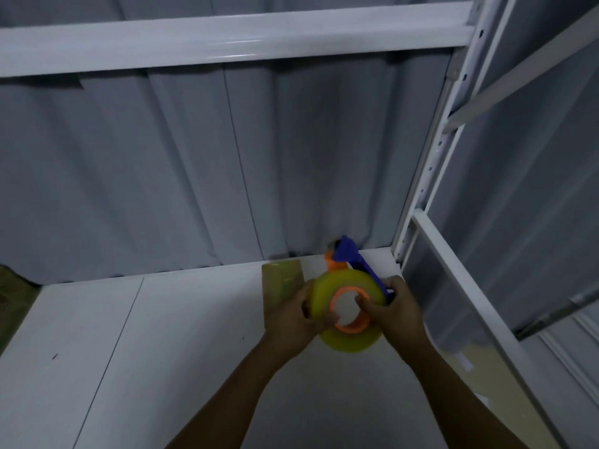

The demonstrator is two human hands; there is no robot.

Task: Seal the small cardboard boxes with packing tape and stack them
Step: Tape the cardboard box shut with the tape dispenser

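- Both forearms reach in from the bottom of my feed and meet over the white shelf board [162, 335], right of centre.
- My view has the left hand [293, 314] curled round the left rim of the tape roll [343, 343], fingers wrapped over its edge.
- On the other side, the right hand [393, 307] grips the tape dispenser [351, 254], with one fingertip hooked into the orange core [351, 291].
- Yellow-green and glossy, the roll is thick and nearly full; it sits tilted toward me on the orange hub, with the blue dispenser frame running up and away behind it.
- Just behind the left hand, one small cardboard box [282, 273] stands on the board near its back edge. It is brown, and its top carries a shiny layer that looks like tape; the hand and roll hide its lower part.
- I cannot tell whether the roll touches the box.
- Grey corrugated wall [162, 173] fills the background, crossed by a white beam [227, 37]. A perforated white upright [431, 176] rises at the right.
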